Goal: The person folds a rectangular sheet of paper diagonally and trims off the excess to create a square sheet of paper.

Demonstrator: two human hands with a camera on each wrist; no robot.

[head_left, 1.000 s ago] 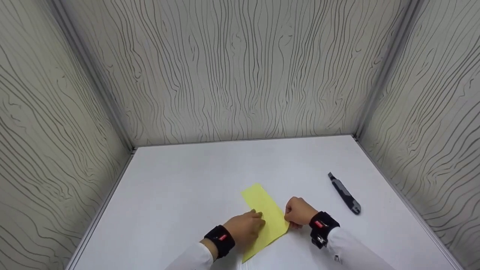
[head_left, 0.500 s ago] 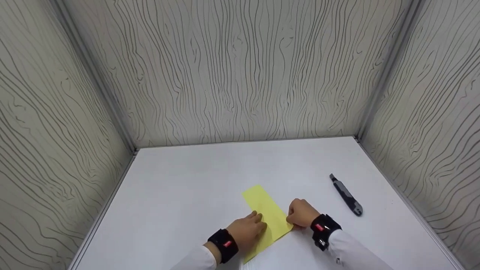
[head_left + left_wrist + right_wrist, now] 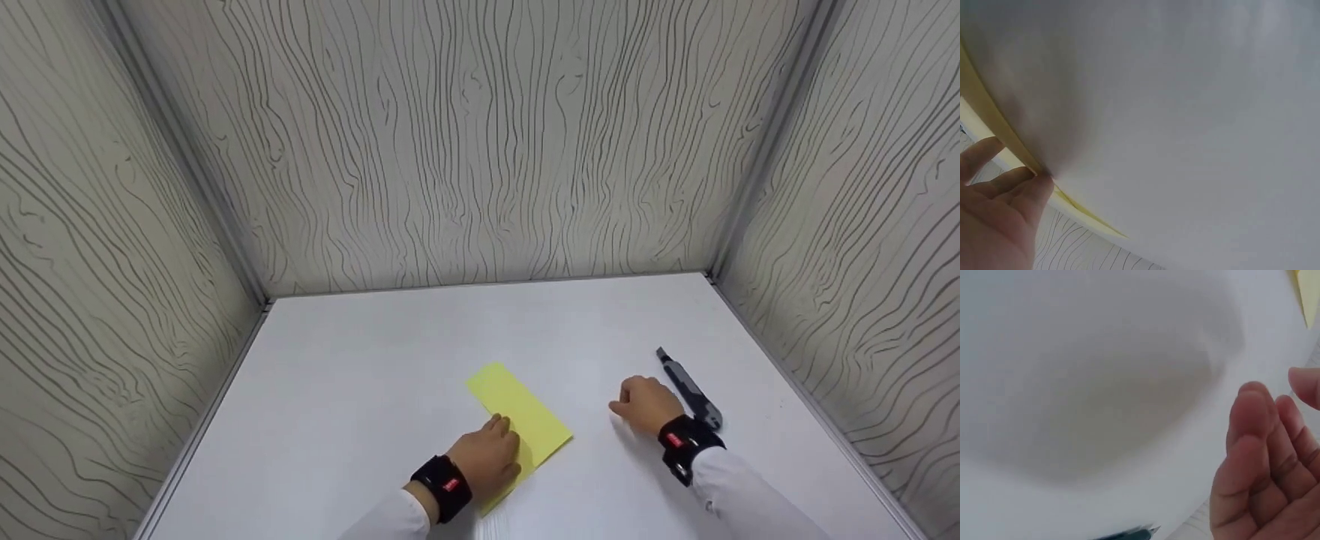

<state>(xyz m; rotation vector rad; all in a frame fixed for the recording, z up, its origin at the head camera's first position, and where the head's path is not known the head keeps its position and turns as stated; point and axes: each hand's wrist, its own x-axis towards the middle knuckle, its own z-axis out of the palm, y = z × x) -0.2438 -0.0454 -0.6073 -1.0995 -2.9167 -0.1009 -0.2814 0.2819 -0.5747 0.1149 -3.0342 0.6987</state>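
Observation:
A yellow sheet of paper (image 3: 529, 416), long and folded, lies slantwise on the white table. My left hand (image 3: 486, 459) rests on its left part with the fingers pressing it down. In the left wrist view the fingertips (image 3: 1036, 183) touch the paper's edge (image 3: 994, 112). To the right, my right hand (image 3: 646, 405) is apart from the paper, held over the table with loosely bent fingers. Nothing lies between its fingers and thumb in the right wrist view. A black and grey utility knife (image 3: 690, 390) lies just beyond the right hand, its lower end beside the wristband.
The white table (image 3: 360, 360) is enclosed by wood-grain patterned panels (image 3: 480, 150) at the back and both sides. Grey metal strips run along the corners. Black bands (image 3: 442, 487) with cameras sit on both wrists.
My right hand has let go of the paper's right corner and moved right, toward the utility knife. The paper's corner now lies flat. My left hand stays on the paper.

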